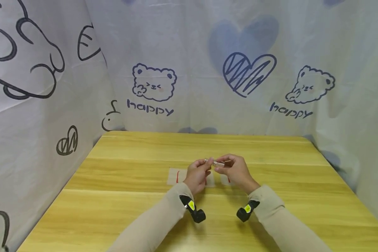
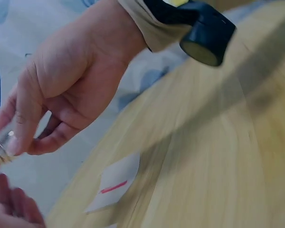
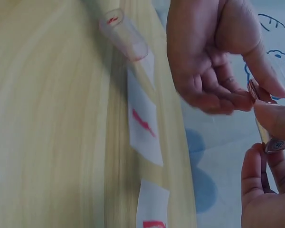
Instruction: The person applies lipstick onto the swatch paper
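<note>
Above the middle of the table, both hands meet on a small shiny bottle-like cylinder, clear and silver. My left hand pinches its left end between thumb and fingers. With its thumb and fingertips, my right hand holds the other end. Ridged rings show on the cylinder in the left wrist view, where the right hand is large. In the right wrist view its round patterned end shows beside the right fingers. Fingers hide part of it, so I cannot tell whether it is one piece.
Paper slips with red marks lie in a row on the wooden table under the hands, including a left slip and a middle slip. A clear tube-shaped container is over another slip. Printed cloth surrounds the table.
</note>
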The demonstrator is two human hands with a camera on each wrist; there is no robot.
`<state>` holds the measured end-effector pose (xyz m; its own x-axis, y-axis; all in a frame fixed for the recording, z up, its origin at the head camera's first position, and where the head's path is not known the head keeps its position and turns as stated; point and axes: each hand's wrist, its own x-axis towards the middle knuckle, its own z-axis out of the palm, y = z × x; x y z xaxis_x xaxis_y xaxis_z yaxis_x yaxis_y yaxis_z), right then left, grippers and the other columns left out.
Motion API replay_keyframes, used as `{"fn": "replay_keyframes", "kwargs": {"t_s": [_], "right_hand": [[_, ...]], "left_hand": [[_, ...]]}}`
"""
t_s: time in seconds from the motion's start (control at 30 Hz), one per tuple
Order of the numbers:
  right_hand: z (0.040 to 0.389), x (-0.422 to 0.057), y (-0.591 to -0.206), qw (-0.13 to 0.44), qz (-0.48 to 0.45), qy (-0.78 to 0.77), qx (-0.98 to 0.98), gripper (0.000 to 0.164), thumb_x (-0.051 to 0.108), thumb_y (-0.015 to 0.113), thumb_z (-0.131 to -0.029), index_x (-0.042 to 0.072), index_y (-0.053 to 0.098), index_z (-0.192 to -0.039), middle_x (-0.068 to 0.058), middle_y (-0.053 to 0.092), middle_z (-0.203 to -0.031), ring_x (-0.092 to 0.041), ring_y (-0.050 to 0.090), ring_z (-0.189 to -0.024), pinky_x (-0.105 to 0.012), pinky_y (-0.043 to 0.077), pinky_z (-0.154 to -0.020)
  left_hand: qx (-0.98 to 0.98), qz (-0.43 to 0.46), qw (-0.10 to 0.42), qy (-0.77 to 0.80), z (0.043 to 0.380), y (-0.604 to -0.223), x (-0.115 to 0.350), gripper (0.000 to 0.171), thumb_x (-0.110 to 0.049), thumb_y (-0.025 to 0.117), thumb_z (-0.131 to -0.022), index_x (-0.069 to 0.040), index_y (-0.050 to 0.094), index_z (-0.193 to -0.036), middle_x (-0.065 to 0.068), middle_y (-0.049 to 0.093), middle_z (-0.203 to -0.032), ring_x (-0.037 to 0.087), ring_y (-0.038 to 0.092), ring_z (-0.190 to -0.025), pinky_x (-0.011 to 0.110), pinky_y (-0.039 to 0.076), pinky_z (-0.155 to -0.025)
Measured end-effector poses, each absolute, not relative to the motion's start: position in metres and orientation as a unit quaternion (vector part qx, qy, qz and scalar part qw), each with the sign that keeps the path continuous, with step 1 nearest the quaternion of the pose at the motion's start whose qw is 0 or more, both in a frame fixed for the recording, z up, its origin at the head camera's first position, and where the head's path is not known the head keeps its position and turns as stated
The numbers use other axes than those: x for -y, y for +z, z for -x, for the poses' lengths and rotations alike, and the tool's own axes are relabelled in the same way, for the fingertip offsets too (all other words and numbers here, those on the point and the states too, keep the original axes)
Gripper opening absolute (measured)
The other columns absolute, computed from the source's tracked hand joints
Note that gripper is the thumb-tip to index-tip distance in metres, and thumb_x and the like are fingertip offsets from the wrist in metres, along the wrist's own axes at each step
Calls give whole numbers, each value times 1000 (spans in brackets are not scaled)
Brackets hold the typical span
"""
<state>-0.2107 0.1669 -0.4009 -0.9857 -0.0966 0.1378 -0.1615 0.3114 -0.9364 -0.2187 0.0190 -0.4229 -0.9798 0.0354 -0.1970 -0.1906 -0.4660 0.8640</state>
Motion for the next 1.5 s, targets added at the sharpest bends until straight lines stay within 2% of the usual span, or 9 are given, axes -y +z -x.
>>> {"fn": "replay_keyframes", "kwargs": {"t_s": [0.13, 0.27, 0.53, 0.67, 0.77, 0.9, 1.03, 1.2, 1.5], "right_hand": [[211, -173, -403, 27, -75, 566, 821, 27, 6, 77, -83, 1, 69, -109, -12, 67, -104, -19, 62, -82, -27, 52, -66], [211, -180, -404, 28, -83, 569, 818, 29, 7, 76, -85, 0, 67, -111, -13, 68, -103, -19, 61, -80, -26, 50, -63], [206, -192, -402, 15, -87, 562, 822, 29, 15, 76, -86, 3, 67, -111, -11, 67, -99, -21, 58, -80, -29, 50, -65], [203, -196, -401, 12, -83, 555, 828, 29, 17, 75, -87, 3, 67, -111, -10, 65, -97, -23, 54, -79, -27, 48, -64], [201, -197, -402, 9, -76, 549, 832, 29, 16, 75, -87, 3, 67, -111, -8, 64, -94, -23, 52, -79, -27, 46, -63], [200, -197, -405, 6, -74, 551, 831, 26, 14, 75, -87, 3, 67, -109, -7, 63, -92, -22, 51, -78, -27, 46, -62], [199, -197, -406, 5, -78, 555, 828, 25, 12, 75, -86, 3, 68, -108, -7, 64, -91, -22, 52, -77, -26, 46, -62], [198, -199, -403, 3, -81, 551, 831, 26, 14, 75, -87, 2, 67, -109, -8, 63, -92, -22, 51, -77, -26, 45, -62], [197, -204, -396, -1, -98, 547, 832, 27, 15, 73, -88, 2, 67, -111, -9, 64, -94, -23, 52, -78, -28, 46, -63]], "left_hand": [[-630, 54, 96, 769, 214, -421, -9, 36, -23, 75, -87, 1, 61, -110, 7, 65, -99, 24, 61, -92, 41, 50, -88], [-742, 20, 116, 660, 208, -413, 2, 44, -28, 73, -89, 0, 58, -119, 8, 66, -98, 26, 63, -91, 41, 52, -79], [-919, -66, 70, 381, 195, -399, 24, 34, -34, 71, -90, -3, 57, -93, 5, 55, -76, 19, 52, -66, 35, 46, -61], [-949, -95, 69, 294, 192, -401, 34, 42, -38, 69, -90, -5, 54, -68, -2, 40, -57, 12, 38, -52, 29, 38, -50], [-957, -102, 81, 259, 191, -408, 39, 48, -43, 68, -90, -8, 52, -61, -1, 37, -52, 13, 33, -48, 28, 34, -48], [-961, -93, 90, 246, 192, -419, 41, 46, -45, 71, -87, -7, 55, -65, 2, 49, -61, 16, 40, -53, 30, 38, -53], [-961, -88, 88, 248, 192, -421, 43, 39, -35, 77, -82, -7, 57, -64, 4, 56, -65, 17, 47, -57, 30, 42, -55], [-952, -100, 90, 275, 192, -416, 47, 35, -23, 78, -81, -8, 56, -59, 1, 50, -55, 15, 44, -53, 27, 37, -49], [-912, -174, 65, 365, 187, -398, 60, 25, -16, 73, -87, -4, 51, -91, 3, 52, -76, 17, 47, -67, 31, 41, -61]]}}
